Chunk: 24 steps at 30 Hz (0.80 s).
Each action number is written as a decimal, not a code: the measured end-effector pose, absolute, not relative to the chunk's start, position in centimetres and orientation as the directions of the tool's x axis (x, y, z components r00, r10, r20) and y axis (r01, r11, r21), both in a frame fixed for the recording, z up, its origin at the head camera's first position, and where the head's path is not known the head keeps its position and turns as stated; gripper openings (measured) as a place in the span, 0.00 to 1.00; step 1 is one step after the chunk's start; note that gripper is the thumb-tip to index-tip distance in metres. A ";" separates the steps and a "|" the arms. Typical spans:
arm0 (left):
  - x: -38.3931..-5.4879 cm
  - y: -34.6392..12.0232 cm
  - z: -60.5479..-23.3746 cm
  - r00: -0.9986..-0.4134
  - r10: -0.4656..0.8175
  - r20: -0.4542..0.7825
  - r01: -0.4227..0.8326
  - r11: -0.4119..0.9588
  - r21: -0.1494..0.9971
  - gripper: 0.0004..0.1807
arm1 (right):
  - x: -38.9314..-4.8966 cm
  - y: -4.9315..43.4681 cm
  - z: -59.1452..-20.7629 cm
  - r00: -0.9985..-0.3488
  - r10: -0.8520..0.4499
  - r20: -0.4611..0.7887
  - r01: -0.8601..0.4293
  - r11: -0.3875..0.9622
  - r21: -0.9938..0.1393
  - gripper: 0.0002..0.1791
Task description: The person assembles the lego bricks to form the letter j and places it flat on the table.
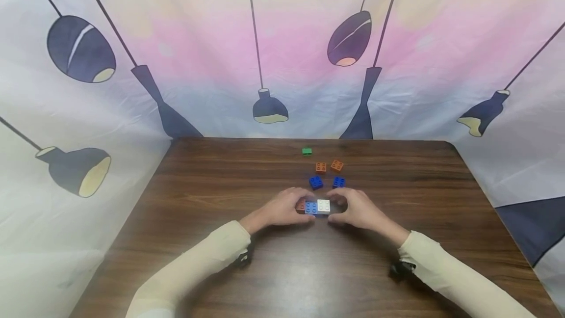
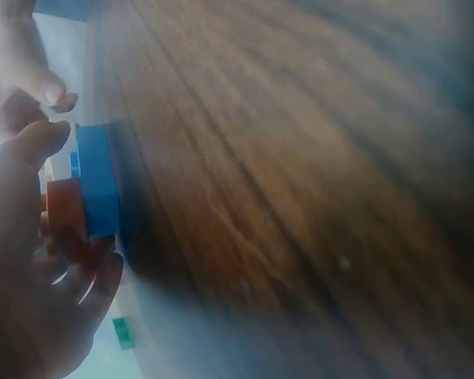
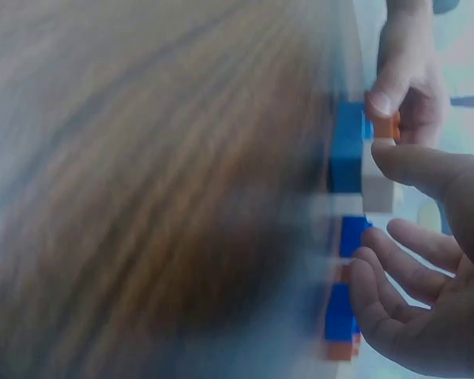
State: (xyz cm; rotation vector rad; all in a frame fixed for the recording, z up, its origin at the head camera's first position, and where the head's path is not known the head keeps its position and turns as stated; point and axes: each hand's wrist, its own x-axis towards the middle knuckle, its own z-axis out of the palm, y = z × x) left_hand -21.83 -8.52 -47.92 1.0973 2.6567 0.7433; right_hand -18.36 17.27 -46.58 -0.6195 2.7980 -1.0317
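A low stack of toy building bricks lies on the table between the two hands. It has a light blue base brick (image 2: 99, 181), with a red-orange brick (image 2: 66, 208) on its left end and a white brick (image 1: 323, 206) on its right end. My left hand (image 1: 287, 206) holds the red-orange end between thumb and fingers. My right hand (image 1: 358, 208) curves around the white end, its thumb and fingers spread apart. In the right wrist view the thumb is close to the white brick; whether it touches cannot be told.
Beyond the hands lie two dark blue bricks (image 1: 316, 182), two orange bricks (image 1: 321, 167) and a green brick (image 1: 306, 151). The brown wooden table (image 1: 212, 180) ends at a printed cloth backdrop (image 1: 304, 63).
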 end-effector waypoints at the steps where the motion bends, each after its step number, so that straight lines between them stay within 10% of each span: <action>1: -21.8 -8.4 -48.0 -0.713 0.700 0.033 0.615 0.602 0.510 0.32 | -18.4 17.6 -46.4 -0.911 -0.408 0.054 -0.343 0.680 -0.648 0.32; 24: -22.2 -6.6 -48.6 -0.725 0.687 0.046 0.613 0.613 0.499 0.31 | -21.3 20.4 -46.9 -0.963 -0.207 0.172 -0.268 0.709 -0.652 0.27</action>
